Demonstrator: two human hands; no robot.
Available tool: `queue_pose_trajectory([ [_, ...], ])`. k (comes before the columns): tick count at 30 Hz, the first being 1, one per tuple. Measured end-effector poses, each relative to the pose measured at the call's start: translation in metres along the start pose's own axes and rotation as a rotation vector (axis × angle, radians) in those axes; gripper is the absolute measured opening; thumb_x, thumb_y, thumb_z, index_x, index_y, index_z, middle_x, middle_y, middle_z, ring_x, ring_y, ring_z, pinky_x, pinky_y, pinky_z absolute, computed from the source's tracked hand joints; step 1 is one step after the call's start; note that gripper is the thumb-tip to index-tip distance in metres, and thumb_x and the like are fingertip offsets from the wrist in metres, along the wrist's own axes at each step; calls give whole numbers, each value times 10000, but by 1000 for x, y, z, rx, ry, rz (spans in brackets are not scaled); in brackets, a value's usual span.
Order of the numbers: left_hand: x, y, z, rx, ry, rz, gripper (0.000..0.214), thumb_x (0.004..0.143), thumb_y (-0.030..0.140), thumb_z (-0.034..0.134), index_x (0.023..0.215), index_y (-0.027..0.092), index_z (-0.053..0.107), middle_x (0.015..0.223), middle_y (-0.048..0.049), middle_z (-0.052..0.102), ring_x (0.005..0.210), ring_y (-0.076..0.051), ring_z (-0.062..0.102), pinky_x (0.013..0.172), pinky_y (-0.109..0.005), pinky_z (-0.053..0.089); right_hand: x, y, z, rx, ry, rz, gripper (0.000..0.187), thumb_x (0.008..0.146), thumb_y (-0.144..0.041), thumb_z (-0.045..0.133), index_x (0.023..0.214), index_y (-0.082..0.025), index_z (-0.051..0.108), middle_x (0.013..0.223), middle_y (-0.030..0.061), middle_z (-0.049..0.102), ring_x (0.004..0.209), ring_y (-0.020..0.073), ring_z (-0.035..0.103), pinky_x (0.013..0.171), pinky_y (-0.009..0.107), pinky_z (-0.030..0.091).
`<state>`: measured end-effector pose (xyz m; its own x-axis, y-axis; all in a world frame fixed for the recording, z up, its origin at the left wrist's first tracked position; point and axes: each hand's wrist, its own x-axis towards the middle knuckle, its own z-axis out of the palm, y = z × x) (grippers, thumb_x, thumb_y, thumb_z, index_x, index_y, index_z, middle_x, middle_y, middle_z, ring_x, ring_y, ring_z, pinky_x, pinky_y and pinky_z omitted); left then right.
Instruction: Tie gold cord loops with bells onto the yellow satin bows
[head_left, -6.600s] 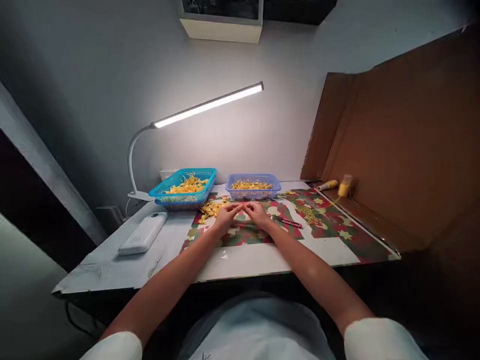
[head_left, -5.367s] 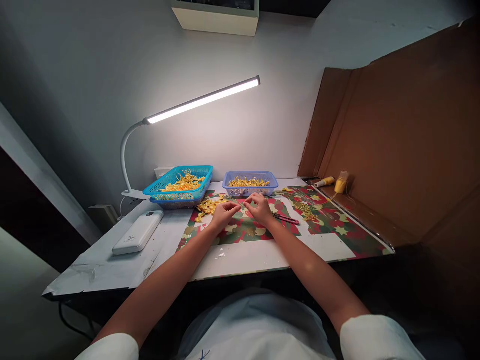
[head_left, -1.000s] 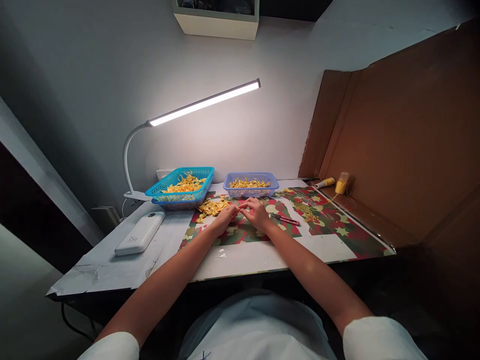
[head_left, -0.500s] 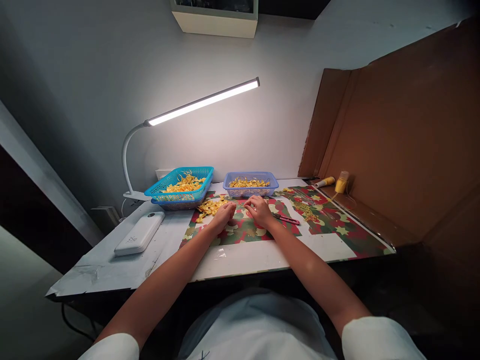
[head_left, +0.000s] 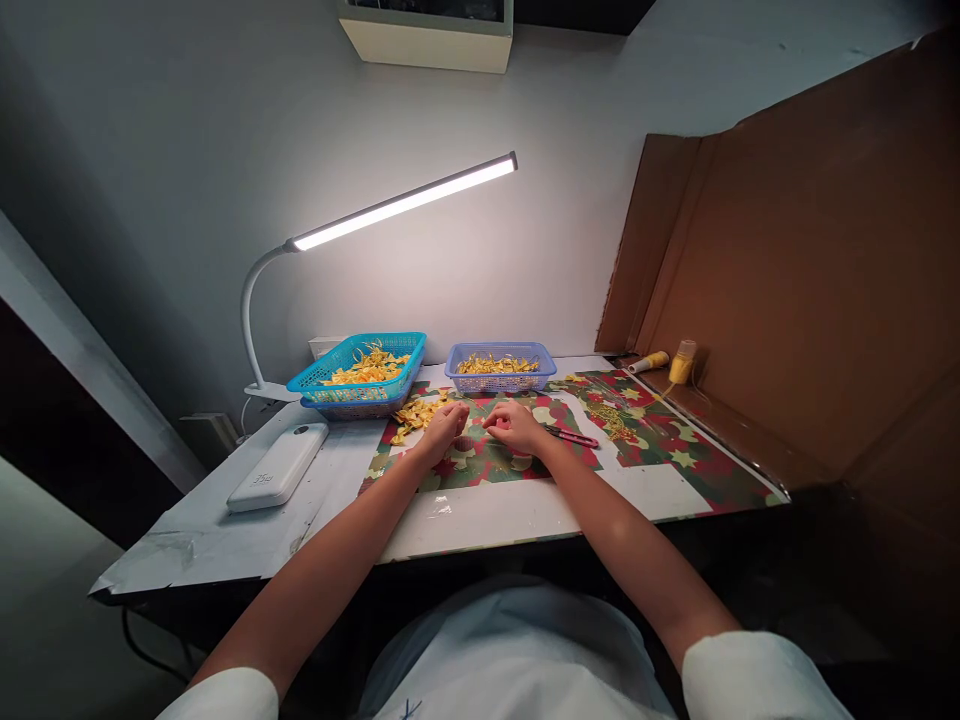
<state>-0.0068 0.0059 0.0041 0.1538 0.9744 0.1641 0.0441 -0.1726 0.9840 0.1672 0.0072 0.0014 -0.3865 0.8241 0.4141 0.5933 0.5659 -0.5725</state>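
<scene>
One white power bank (head_left: 279, 467), left of frame, long axis lower L to upper R. White LED lamp (head_left: 251, 310) behind it, lit bar slanting up toward upper ctr. Next, teal basket (head_left: 319, 385) w/ yellow ribbon-like pcs, sitting on a darker blue basket (head_left: 356, 409). Then, L of ctr on the camo-print sheet (head_left: 487, 472), a loose pile of yellow pcs (head_left: 417, 416), pointing every which way, no shared axis.

Left hand (head_left: 445, 428) just R of pile in view, fingers curled in; can't tell if it's pinching anything. Periwinkle basket (head_left: 499, 384) behind, ctr, more gold-yellow pcs, long side L–R. Right hand (head_left: 514, 427), apart from left, fingers bent, tips toward L hand; can't tell if anything's btwn them.

Just R of it, slim pink-and-black tool (head_left: 576, 438), dark end pointing L, axis tilting slightly down to R. Farther R: gold thread tangle (head_left: 613, 422), yellow-and-white roll (head_left: 649, 362), yellow thread spool (head_left: 682, 366), cardboard wall (head_left: 787, 260).
</scene>
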Motion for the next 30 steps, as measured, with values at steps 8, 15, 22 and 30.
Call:
queue_pose_trajectory([
  [8, -2, 1, 2, 95, -23, 54, 292, 653, 424, 506, 547, 201, 350, 504, 68, 289, 474, -77, 236, 458, -224, 199, 10, 5, 4, 204, 108, 48, 190, 744, -162, 543, 817, -190, 716, 886, 42, 681, 809, 165, 572, 750, 298, 433],
  [15, -5, 4, 3, 174, -48, 88, 258, 663, 423, 489, 559, 191, 446, 516, 49, 341, 511, -98, 284, 474, -233, 225, 16, 1, 22, 465, -28, 89, 205, 783, -224, 515, 660, -172, 671, 745, 21, 670, 772, 152, 595, 735, 264, 450],
  [22, 0, -2, 1, 144, -10, 55, 263, 663, 415, 503, 552, 196, 405, 509, 63, 304, 481, -86, 254, 458, -229, 205, 14, 0, 16, 523, -21, 170, 219, 699, -193, 491, 555, -181, 655, 678, 9, 653, 665, 136, 555, 652, 246, 424],
  [30, 7, -12, -7, 154, 65, 57, 253, 672, 395, 488, 552, 207, 367, 499, 66, 283, 469, -92, 228, 438, -228, 187, 13, 1, 12, 509, -10, 169, 229, 668, -213, 479, 513, -187, 646, 713, 24, 659, 750, 163, 568, 697, 260, 423],
])
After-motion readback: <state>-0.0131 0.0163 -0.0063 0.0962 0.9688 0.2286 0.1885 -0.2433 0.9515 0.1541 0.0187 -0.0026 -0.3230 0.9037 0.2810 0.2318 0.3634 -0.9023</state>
